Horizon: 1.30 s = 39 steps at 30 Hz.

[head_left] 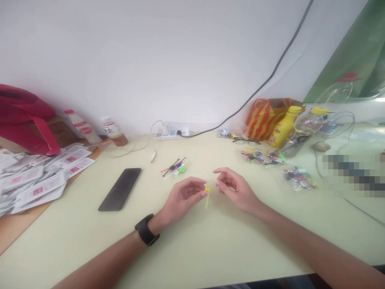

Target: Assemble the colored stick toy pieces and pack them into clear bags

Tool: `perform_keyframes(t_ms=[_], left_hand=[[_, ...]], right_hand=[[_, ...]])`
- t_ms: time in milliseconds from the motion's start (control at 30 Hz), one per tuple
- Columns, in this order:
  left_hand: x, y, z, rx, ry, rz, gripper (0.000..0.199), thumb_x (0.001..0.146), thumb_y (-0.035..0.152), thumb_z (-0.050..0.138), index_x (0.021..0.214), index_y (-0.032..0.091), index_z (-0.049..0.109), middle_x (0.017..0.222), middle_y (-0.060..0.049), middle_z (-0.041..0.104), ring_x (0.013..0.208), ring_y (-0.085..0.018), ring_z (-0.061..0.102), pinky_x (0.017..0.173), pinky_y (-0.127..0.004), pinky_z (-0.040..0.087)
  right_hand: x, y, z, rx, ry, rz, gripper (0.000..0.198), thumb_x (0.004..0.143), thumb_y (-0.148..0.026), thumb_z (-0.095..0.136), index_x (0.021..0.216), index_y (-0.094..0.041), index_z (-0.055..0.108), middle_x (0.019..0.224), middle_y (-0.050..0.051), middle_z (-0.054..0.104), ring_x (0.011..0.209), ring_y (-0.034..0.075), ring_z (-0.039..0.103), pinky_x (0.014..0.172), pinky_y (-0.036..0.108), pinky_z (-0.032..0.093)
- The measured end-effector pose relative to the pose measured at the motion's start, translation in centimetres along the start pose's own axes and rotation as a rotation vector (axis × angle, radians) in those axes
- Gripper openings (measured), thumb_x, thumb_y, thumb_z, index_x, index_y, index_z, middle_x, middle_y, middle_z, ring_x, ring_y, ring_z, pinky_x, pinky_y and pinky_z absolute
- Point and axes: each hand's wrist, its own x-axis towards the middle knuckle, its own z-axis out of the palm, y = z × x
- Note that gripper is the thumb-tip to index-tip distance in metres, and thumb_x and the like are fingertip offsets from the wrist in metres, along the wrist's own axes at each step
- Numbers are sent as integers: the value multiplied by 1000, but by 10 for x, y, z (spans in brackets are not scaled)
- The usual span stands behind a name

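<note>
Between the thumb and fingers of my left hand (188,196) is a small yellow plastic piece (207,190) with a thin stem pointing down. My right hand (236,189) hovers just to its right, not touching it. Its index finger is stretched out, its other fingers are loosely bent, and nothing shows in them. Beyond my left hand lies a small pile of thin plastic parts (174,166) in black, red, blue, white and green. A black watch is on my left wrist.
A black phone (120,189) lies left of my hands. White packets (39,176) fill the far left. Clear bags of coloured plastic parts (299,178), glasses (246,141), a yellow bottle (284,127) and a clear bottle (303,132) stand or lie right. A power strip (171,133) sits by the wall.
</note>
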Motion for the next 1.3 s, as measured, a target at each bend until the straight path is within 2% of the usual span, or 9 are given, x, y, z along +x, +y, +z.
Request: perform_keyframes(t_ms=[167, 367, 467, 500, 533, 600, 800, 1133, 1300], left_hand=[[2, -1, -4, -61, 44, -45, 22, 88, 29, 81, 104, 17, 73, 98, -7, 73, 91, -18, 70, 85, -31, 59], [1, 2, -4, -69, 34, -72, 22, 86, 29, 83, 102, 16, 75, 96, -7, 76, 89, -18, 72, 84, -30, 60], [1, 3, -3, -75, 44, -71, 22, 84, 29, 84, 100, 16, 75, 95, -7, 76, 88, -18, 73, 83, -30, 60], [0, 3, -3, -77, 51, -70, 22, 84, 30, 84, 99, 16, 75, 94, -7, 76, 88, -19, 73, 83, -30, 60], [0, 3, -2, -77, 57, -70, 23, 84, 30, 85, 99, 16, 75, 94, -7, 76, 87, -19, 73, 82, -31, 61], [0, 4, -2, -76, 68, -74, 24, 83, 31, 85, 98, 15, 75, 95, -8, 77, 88, -20, 73, 83, -32, 61], [1, 0, -4, -31, 63, -63, 23, 84, 31, 84, 99, 16, 75, 97, -8, 77, 88, -19, 73, 83, -32, 60], [0, 0, -1, -29, 24, -43, 21, 87, 30, 82, 101, 16, 76, 100, -9, 78, 91, -21, 73, 85, -33, 60], [1, 2, -1, -38, 43, -33, 20, 86, 29, 82, 100, 16, 75, 96, -8, 77, 87, -19, 72, 82, -31, 60]], right_hand=[[-7, -5, -1, -152, -26, -111, 28, 103, -36, 53, 128, -28, 62, 81, 0, 56, 73, 16, 54, 67, 30, 45], [-11, -3, 7, -18, -52, -108, 59, 104, -35, 53, 156, -36, 27, 90, -2, 54, 70, 15, 50, 69, 31, 43], [-9, -1, 4, 50, -116, -42, 25, 106, -42, 46, 116, -26, 62, 81, -2, 50, 64, 14, 44, 65, 31, 38], [-8, -1, 2, 60, -170, -18, 37, 107, -45, 42, 88, -22, 64, 72, -2, 47, 61, 14, 41, 63, 32, 36], [-7, -2, 0, 67, -213, 1, 52, 108, -47, 38, 67, -20, 55, 64, -3, 41, 58, 13, 37, 62, 32, 33], [-5, -4, -3, 81, -224, 13, 60, 107, -49, 38, 55, -21, 40, 57, -3, 34, 56, 13, 34, 60, 33, 30], [-3, -9, 4, 170, -91, 33, 24, 95, -43, 69, 91, -22, 56, 80, -1, 54, 71, 14, 49, 64, 28, 41], [-4, -5, 11, 102, -115, 45, 22, 95, -43, 68, 100, -22, 64, 89, 2, 64, 81, 17, 61, 73, 31, 50], [-7, -4, 9, 87, -59, 2, 32, 99, -41, 62, 126, -28, 54, 91, 0, 59, 76, 15, 57, 72, 31, 48]])
